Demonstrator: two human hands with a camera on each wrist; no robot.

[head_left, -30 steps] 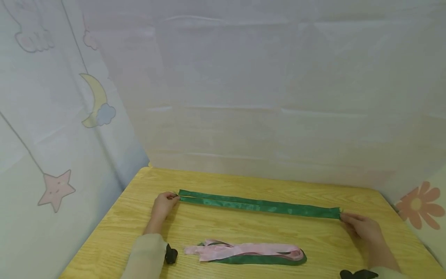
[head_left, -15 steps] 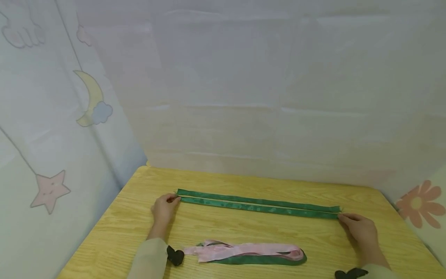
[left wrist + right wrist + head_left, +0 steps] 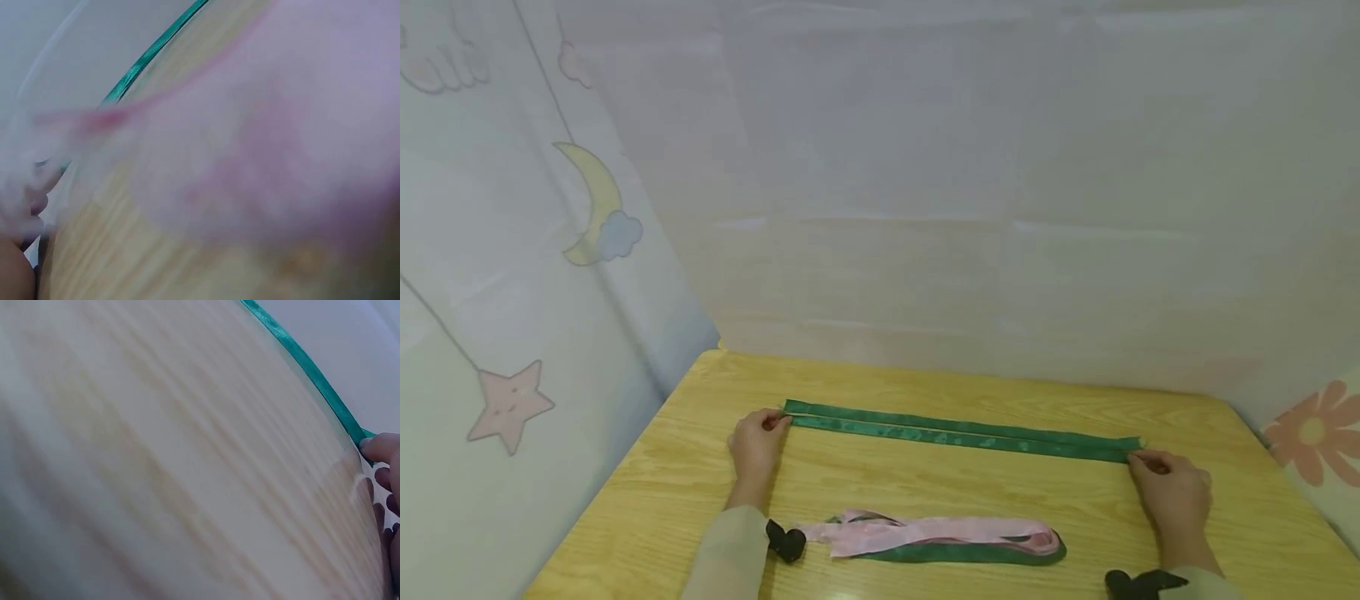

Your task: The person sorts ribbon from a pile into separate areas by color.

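Two green ribbons lie stretched side by side across the table in the head view. The near green ribbon [image 3: 917, 434] has its left end pinched by my left hand [image 3: 756, 446] and its right end pinched by my right hand [image 3: 1172, 492]. Just behind it, almost touching, runs the far green ribbon [image 3: 880, 416]; at the right the two overlap slightly. My right wrist view shows the thumb and finger on the green ribbon [image 3: 312, 375]. In the left wrist view, blurred pink ribbon fills much of the picture, with a green ribbon [image 3: 140, 65] beyond it.
A folded bundle of pink ribbons [image 3: 940, 530] and green ribbon [image 3: 955, 553] lies near the front of the wooden table [image 3: 647, 500], between my forearms. Its left end reaches the dark wrist camera [image 3: 786, 542]. A pale curtain [image 3: 880, 275] hangs behind the table.
The near ribbon has been pulled straighter and shifted slightly against the far one, with a narrow gap showing between them. My right hand has moved a little left, then slightly up with the view.
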